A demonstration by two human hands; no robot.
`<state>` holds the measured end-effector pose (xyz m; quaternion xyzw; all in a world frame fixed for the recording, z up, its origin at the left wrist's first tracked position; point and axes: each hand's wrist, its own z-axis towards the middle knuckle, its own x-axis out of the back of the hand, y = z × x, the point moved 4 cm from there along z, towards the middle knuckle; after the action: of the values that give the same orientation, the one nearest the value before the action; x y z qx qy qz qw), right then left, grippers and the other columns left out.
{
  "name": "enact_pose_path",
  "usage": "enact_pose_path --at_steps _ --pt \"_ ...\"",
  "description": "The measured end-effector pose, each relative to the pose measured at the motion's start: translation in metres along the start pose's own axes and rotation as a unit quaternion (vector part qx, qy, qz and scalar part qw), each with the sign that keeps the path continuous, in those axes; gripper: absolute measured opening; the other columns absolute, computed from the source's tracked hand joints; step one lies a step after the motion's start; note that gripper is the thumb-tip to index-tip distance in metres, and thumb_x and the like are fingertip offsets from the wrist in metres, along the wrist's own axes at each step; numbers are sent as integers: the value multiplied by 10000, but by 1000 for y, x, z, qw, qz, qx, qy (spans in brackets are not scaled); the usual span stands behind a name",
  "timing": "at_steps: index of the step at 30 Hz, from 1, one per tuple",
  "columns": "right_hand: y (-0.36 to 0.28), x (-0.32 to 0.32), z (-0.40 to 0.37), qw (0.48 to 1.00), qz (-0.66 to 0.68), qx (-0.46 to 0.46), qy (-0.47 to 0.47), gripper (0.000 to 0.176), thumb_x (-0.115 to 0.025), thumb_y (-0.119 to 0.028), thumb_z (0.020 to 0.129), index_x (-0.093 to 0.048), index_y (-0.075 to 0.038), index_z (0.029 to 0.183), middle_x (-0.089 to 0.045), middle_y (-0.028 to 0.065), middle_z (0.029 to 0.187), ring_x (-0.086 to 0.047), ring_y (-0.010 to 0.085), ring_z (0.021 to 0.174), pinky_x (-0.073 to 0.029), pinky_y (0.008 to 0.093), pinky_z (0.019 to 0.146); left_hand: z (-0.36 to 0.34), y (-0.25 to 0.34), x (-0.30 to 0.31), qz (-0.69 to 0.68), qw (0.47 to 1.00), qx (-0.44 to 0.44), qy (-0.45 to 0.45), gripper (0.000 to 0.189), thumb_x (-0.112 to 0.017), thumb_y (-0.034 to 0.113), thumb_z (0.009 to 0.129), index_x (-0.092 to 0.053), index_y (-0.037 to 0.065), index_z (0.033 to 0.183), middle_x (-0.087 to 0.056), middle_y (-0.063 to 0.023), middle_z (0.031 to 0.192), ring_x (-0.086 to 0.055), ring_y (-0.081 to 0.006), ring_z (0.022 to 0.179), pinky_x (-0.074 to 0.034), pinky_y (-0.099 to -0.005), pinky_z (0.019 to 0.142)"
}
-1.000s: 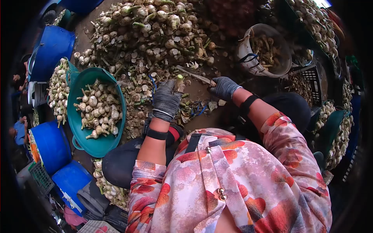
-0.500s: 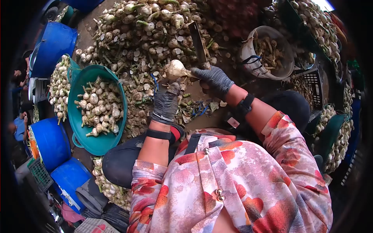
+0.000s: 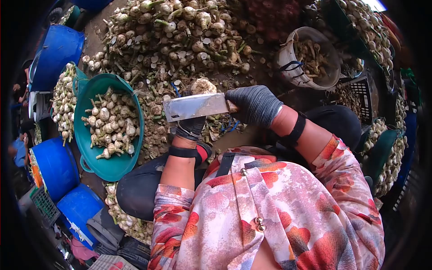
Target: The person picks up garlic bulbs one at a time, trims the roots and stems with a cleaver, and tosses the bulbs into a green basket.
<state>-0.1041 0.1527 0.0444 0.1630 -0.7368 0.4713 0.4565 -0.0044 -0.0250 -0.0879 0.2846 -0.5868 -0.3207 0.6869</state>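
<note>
My right hand (image 3: 256, 104), in a grey glove, is closed round the handle of a broad knife (image 3: 196, 107). The blade lies flat and crosswise, pointing left over my left hand (image 3: 191, 126). That hand is gloved too, and its fingers are mostly hidden behind the blade. A garlic bulb (image 3: 203, 86) shows just beyond the blade's upper edge, at my left hand; the grip on it is hidden. A large heap of garlic (image 3: 180, 36) with stems lies beyond both hands. To the left stands a green basin (image 3: 140, 112) with garlic bulbs inside.
A white bucket (image 3: 288, 58) with cut stems stands at the upper right. Blue barrels (image 3: 56, 166) and a grey crate (image 3: 44, 206) line the left. A black crate (image 3: 363, 96) and more garlic are at the right. People are partly visible at the far left.
The knife has swung from pointing up and away to lying flat across my left hand. My right hand has turned and moved slightly nearer me. The bulb now shows behind the blade.
</note>
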Motion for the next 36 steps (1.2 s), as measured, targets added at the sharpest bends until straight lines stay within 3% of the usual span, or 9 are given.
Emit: enact_pose_path --at_steps 9,12,15,18,21,25,27,31,36 --pt "9 -24 -4 999 -1 -6 -42 261 -650 -252 745 -619 -156 985 -650 137 776 -642 355 753 -510 448 645 -9 19 17 -212 975 66 -2 512 -584 287 914 -407 94 1355 -589 -120 1177 -583 -275 1071 -474 -397 915" --pt "26 -39 -1 998 -25 -21 -62 286 -638 -241 746 -611 -123 1005 -659 154 806 -645 363 802 -514 447 682 -3 40 23 -7 1000 5 -22 654 -734 243 772 -414 51 1309 -603 -115 1109 -602 -248 1013 -482 -379 894" --pt "133 -53 5 958 4 -279 -66 403 -640 -356 784 -628 -78 1076 -669 190 983 -634 373 935 -507 425 810 15 115 48 -179 981 38 69 797 -844 253 625 -423 34 1266 -570 -121 1124 -570 -265 1031 -454 -376 920" --pt "140 -41 1 951 77 -300 -17 417 -643 -360 789 -629 -90 1107 -665 194 990 -628 361 958 -497 402 832 13 111 88 -160 966 58 197 742 -829 313 683 -432 39 1247 -533 -104 1131 -538 -242 1035 -429 -379 946" --pt "90 1 0 945 143 -274 103 365 -634 -281 790 -627 -95 1103 -664 202 960 -632 362 929 -497 399 813 5 19 169 -677 657 -1 332 540 -634 436 836 -505 -2 1124 -591 -111 958 -568 -249 932 -468 -404 882" --pt "62 26 4 920 251 -253 162 335 -638 -265 788 -620 -78 1065 -660 209 895 -640 371 849 -507 406 761 -2 -22 191 -628 513 160 563 609 -498 468 869 -423 -41 1195 -551 -223 1128 -557 -355 1006 -466 -489 935" --pt "44 24 5 948 208 -203 128 302 -638 -270 789 -613 -82 1025 -660 196 863 -640 375 815 -508 424 731 28 -46 139 -495 609 278 554 539 -501 432 905 -421 -13 1198 -578 -210 1136 -597 -316 967 -484 -482 930" --pt "18 15 4 982 141 -123 -36 290 -668 -264 771 -599 -119 1012 -652 159 804 -635 371 767 -508 432 656 106 -50 -34 -395 836 349 153 371 -581 228 921 -492 60 1239 -617 -136 1127 -628 -215 915 -538 -305 734" --pt "50 11 6 975 141 -143 -94 313 -668 -235 744 -596 -139 1033 -659 137 818 -645 352 784 -509 441 677 177 -47 -169 49 971 195 -130 617 -683 260 813 -422 102 1349 -510 -211 1309 -587 -391 1059 -498 -466 880"
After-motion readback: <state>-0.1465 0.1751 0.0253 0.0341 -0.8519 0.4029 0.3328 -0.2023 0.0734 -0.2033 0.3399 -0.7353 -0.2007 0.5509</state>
